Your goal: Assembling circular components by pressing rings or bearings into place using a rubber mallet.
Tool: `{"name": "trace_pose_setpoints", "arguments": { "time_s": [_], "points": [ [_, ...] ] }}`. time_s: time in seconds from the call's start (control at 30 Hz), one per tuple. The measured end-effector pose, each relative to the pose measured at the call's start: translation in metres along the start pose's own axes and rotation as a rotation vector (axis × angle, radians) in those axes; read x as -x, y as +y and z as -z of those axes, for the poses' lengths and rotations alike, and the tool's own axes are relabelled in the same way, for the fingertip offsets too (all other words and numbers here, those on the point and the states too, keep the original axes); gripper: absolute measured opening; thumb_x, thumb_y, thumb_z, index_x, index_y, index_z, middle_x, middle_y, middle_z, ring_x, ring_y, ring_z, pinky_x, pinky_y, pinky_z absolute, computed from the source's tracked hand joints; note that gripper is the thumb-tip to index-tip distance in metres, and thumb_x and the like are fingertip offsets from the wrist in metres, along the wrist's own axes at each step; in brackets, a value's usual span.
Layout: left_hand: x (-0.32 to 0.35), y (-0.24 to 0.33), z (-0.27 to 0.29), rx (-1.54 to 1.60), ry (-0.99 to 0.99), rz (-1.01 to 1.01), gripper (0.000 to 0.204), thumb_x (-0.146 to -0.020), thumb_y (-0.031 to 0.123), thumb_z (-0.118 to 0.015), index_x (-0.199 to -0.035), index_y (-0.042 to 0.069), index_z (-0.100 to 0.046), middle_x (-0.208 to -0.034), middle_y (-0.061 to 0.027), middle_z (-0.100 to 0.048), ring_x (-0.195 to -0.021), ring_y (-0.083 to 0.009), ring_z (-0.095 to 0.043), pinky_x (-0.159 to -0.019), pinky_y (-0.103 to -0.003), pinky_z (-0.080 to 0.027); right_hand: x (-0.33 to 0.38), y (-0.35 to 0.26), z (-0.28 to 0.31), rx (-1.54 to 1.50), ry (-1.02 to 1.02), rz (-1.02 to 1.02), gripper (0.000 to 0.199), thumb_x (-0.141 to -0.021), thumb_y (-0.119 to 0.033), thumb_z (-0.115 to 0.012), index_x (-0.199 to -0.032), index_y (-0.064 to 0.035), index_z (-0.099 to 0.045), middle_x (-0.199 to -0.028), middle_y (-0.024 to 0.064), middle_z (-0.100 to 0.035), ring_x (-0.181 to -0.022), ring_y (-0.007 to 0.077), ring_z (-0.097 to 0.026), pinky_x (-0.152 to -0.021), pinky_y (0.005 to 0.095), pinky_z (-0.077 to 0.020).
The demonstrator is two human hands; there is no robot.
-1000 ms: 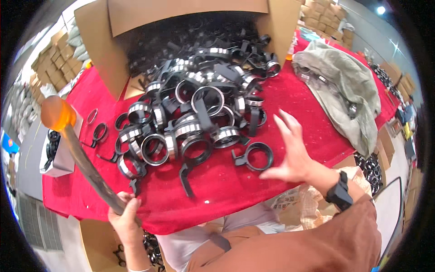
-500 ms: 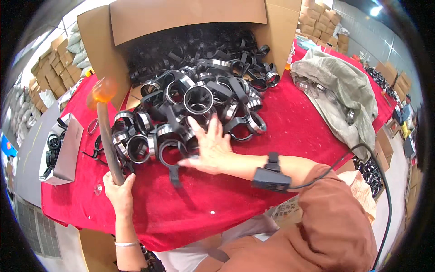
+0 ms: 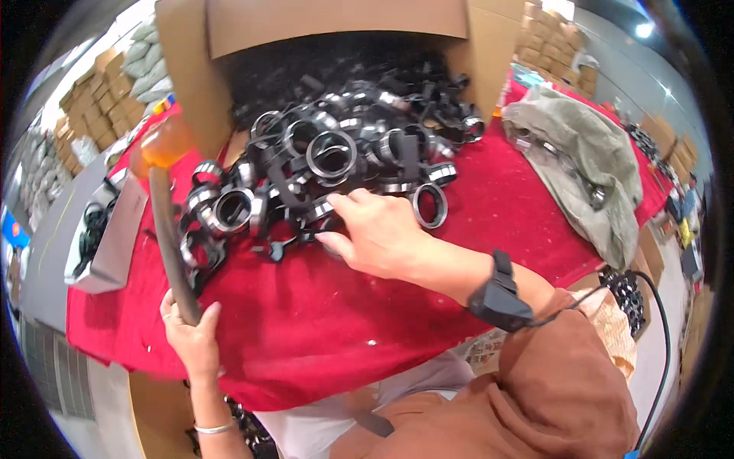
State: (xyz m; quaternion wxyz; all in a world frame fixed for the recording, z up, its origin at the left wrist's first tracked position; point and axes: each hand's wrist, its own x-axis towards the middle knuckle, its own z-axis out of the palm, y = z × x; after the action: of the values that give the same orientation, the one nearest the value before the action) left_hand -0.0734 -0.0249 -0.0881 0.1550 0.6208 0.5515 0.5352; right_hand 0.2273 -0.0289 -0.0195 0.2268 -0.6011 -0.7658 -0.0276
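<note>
A heap of black and silver ring clamps (image 3: 329, 157) spills from a tipped cardboard box (image 3: 187, 84) onto the red cloth table (image 3: 321, 329). My right hand (image 3: 378, 237) lies on the heap's near edge, thumb and fingers curled around one black ring clamp (image 3: 319, 222). A black band (image 3: 501, 287) with a cable sits on that wrist. My left hand (image 3: 191, 336) is at the table's front left edge. It grips the dark handle of a mallet (image 3: 170, 237), whose orange head (image 3: 164, 144) points up and away beside the heap.
A grey-green cloth (image 3: 581, 161) is bunched on the table's right side. A grey tray (image 3: 107, 237) with black parts stands at the left. A bin of black parts (image 3: 623, 291) sits below the right edge. Stacked cartons (image 3: 84, 115) fill the background.
My right hand has swung from the open red cloth at the right into the heap and closed on a clamp. The mallet has moved right and stands more upright.
</note>
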Motion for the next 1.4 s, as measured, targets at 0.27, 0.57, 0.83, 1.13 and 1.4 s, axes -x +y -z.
{"name": "trace_pose_setpoints", "arguments": {
  "time_s": [0.27, 0.57, 0.83, 1.13, 1.4],
  "points": [
    [0.105, 0.079, -0.050, 0.160, -0.184, -0.007, 0.050, -0.065, 0.012, -0.078, -0.103, 0.000, -0.048, -0.093, -0.0127, -0.049, -0.083, -0.0249, -0.051, -0.073, -0.034, -0.044, 0.039, -0.068, -0.016, -1.611, -0.249, 0.076, 0.072, -0.079, -0.008, -0.066, -0.137, -0.0023, -0.025, -0.117, 0.0164, -0.050, -0.109, 0.0210, -0.050, -0.075, 0.0341, -0.0515],
    [0.005, 0.039, -0.015, -0.475, 0.127, -0.316, 0.026, -0.078, 0.014, -0.065, -0.095, -0.002, -0.055, -0.092, -0.0178, -0.057, -0.089, -0.0321, -0.055, -0.081, -0.037, -0.043, 0.065, -0.031, -0.045, -1.707, -0.196, -0.412, 0.020, -0.080, -0.009, -0.065, -0.087, -0.0023, -0.048, -0.064, 0.0057, -0.053, -0.047, 0.0149, -0.055, -0.042, 0.0281, -0.0457],
    [-0.060, -0.013, 0.008, -0.392, -0.188, 0.054, 0.019, -0.082, 0.019, -0.060, -0.087, 0.000, -0.061, -0.073, -0.0109, -0.060, -0.069, -0.0204, -0.059, -0.067, -0.031, -0.046, 0.067, -0.035, -0.051, -1.648, -0.394, -0.448, 0.027, -0.078, -0.015, -0.068, -0.088, -0.0015, -0.047, -0.061, 0.0054, -0.052, -0.048, 0.0149, -0.055, -0.042, 0.0287, -0.0460],
    [0.065, 0.002, 0.066, 0.470, 0.283, 0.458, 0.028, -0.092, 0.025, -0.051, -0.071, 0.006, -0.053, -0.062, -0.0021, -0.052, -0.058, -0.0102, -0.048, -0.058, -0.024, -0.039, 0.067, -0.045, -0.035, -1.405, -0.456, -0.235, 0.035, -0.078, -0.008, -0.066, -0.102, -0.0013, -0.042, -0.070, 0.0027, -0.051, -0.051, 0.0089, -0.052, -0.043, 0.0230, -0.0437],
    [0.101, -0.024, 0.057, 0.418, -0.035, 0.587, 0.032, -0.092, 0.030, -0.050, -0.075, 0.004, -0.055, -0.061, -0.0022, -0.055, -0.057, -0.0089, -0.050, -0.056, -0.022, -0.039, 0.071, -0.072, -0.027, -1.280, -0.518, -0.122, 0.042, -0.082, -0.010, -0.062, -0.118, -0.0009, -0.041, -0.075, 0.0014, -0.050, -0.051, 0.0065, -0.050, -0.043, 0.0217, -0.0422]
  ]
}}
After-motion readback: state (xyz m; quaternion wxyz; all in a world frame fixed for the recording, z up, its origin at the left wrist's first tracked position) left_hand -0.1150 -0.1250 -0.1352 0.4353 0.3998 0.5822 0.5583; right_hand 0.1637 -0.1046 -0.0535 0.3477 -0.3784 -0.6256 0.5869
